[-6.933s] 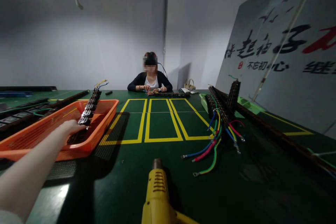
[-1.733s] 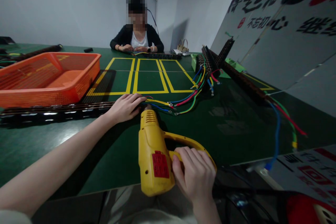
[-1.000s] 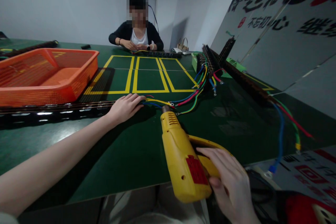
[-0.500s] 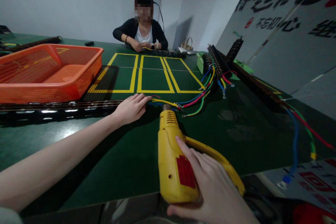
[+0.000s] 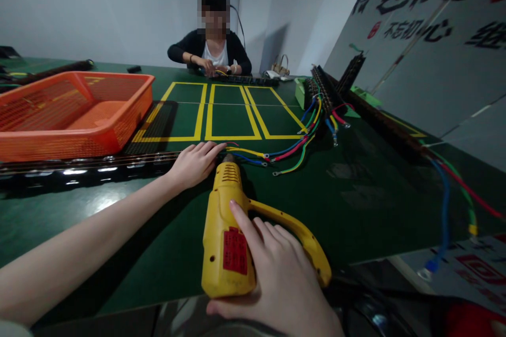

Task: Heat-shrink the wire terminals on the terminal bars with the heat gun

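My right hand (image 5: 272, 263) is wrapped around the body of a yellow heat gun (image 5: 223, 210) with a red label, over the table's front part. Its nozzle points away from me, at wires just right of my left hand. My left hand (image 5: 195, 164) rests closed over the right end of a long black strip (image 5: 98, 171), where the wires come out. Yellow wires (image 5: 247, 151) and a blue wire (image 5: 253, 160), tipped with metal ring terminals, run rightward from it. My fingers cover the part they hold.
An orange mesh basket (image 5: 75, 131) stands at left behind the strip. Black strips with coloured leads (image 5: 316, 116) are piled at right around a green bin (image 5: 301, 96). Another person (image 5: 213, 52) sits across the green table (image 5: 356, 221), hands at a dark strip.
My right hand has moved the heat gun leftward, so its nozzle is now close beside my left hand. My left hand has stayed almost in place.
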Demonstrator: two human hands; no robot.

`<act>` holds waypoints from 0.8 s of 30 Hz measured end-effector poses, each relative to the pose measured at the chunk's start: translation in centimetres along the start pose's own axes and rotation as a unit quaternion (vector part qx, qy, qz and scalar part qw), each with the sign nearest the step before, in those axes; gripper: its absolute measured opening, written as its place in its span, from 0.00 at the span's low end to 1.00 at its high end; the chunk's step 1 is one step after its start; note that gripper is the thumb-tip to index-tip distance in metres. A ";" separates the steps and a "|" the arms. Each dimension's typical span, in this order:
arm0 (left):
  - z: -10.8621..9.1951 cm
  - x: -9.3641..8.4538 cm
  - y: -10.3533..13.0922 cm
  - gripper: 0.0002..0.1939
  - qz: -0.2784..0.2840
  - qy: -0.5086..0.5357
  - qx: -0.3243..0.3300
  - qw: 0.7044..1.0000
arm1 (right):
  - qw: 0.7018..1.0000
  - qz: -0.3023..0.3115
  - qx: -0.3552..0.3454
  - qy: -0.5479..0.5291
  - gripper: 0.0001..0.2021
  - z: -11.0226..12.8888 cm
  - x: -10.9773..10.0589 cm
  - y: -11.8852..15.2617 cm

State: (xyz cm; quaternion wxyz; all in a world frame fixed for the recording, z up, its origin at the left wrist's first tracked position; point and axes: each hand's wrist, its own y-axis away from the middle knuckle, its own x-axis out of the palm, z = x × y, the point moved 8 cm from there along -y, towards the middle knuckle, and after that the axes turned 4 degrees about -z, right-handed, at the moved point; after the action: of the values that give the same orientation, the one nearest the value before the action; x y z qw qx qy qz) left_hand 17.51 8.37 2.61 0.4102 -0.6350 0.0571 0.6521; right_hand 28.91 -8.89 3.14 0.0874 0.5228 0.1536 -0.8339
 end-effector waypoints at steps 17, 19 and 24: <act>0.1 -0.3 0.2 0.24 -0.007 0.023 -0.008 1.000 | 0.996 -0.008 0.071 0.052 0.62 -2.7 -1.5 2.6; 0.1 -0.3 0.3 0.24 -0.011 0.033 -0.010 0.999 | 0.995 -0.017 0.078 0.059 0.62 -3.0 -1.8 3.0; 0.1 -0.4 0.3 0.23 -0.017 0.044 -0.009 0.999 | 0.993 -0.036 0.084 0.071 0.63 -2.8 -2.0 3.1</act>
State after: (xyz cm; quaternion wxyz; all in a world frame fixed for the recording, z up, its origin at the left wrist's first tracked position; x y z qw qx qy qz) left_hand 17.22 8.10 2.84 0.4126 -0.6675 0.0578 0.6171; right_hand 33.06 -10.90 3.29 0.0018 0.5801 0.1072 -0.8075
